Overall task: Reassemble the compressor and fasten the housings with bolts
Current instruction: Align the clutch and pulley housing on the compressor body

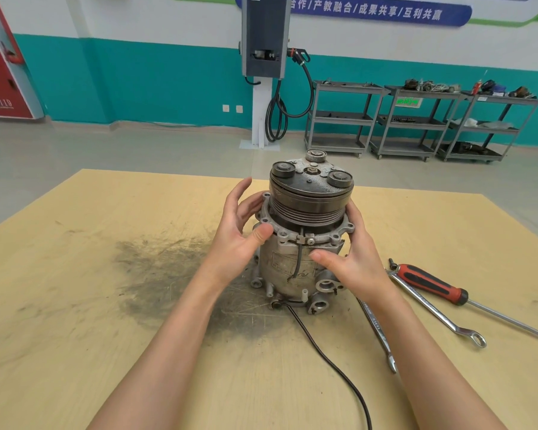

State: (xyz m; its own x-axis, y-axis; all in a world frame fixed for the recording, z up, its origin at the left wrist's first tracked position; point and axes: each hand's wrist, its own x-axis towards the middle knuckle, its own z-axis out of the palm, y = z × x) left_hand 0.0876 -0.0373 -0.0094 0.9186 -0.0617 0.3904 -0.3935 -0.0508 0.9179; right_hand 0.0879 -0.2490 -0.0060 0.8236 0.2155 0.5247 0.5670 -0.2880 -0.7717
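Centrally, compressor (305,231) stands stacked; both hands (241,231) (353,259), fingers relaxed, cup its flange, empty bolt holes remaining.

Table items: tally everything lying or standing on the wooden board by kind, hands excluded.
Compressor: 1
Wrenches: 2, one near the right forearm, one further right
Red-handled screwdriver: 1
Loose bolt: 1
Black cable: 1
Total: 6
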